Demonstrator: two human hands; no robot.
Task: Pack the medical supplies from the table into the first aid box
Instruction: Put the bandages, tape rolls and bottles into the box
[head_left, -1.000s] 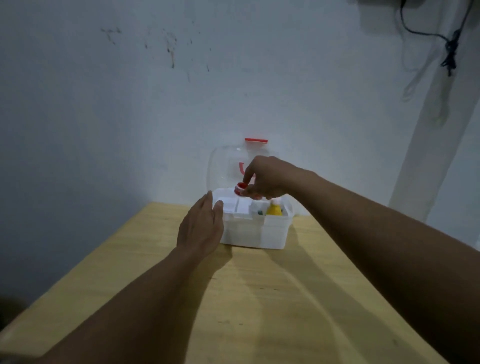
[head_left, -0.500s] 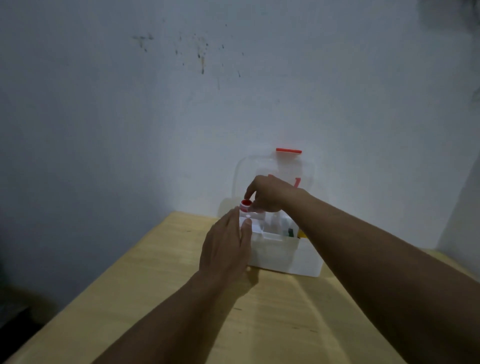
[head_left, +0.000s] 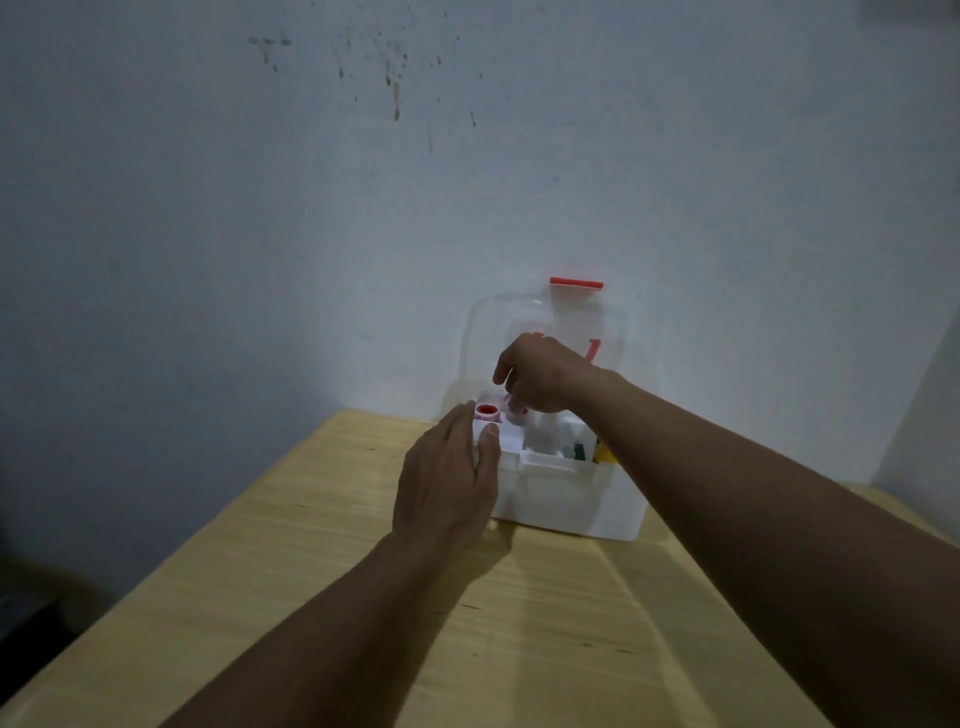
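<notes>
The white plastic first aid box (head_left: 566, 493) sits open on the pale wooden counter (head_left: 311, 597) against the wall. The left hand (head_left: 447, 488) lies flat against its left end, fingers together. The right hand (head_left: 540, 374) hovers above the compartments, fingers curled on a small red-and-white item (head_left: 517, 413).

Right hand (head_left: 540, 374) covers the rear interior of the first aid box (head_left: 566, 499); its fingertips curl downward out of sight, so whether they grip anything cannot be told. A pale, reddish item (head_left: 517, 413) directly beneath them is blurred and unidentifiable. Left hand (head_left: 449, 483) masks the box's left front corner. Right forearm (head_left: 753, 499) conceals the box's right end; only slivers of a green item (head_left: 578, 451) and a yellow item (head_left: 601, 453) show, too small to name. Red markings (head_left: 592, 349) on the raised clear lid (head_left: 550, 317) are partly blocked and illegible. Table (head_left: 311, 597) is cut off by the bottom edge.
</notes>
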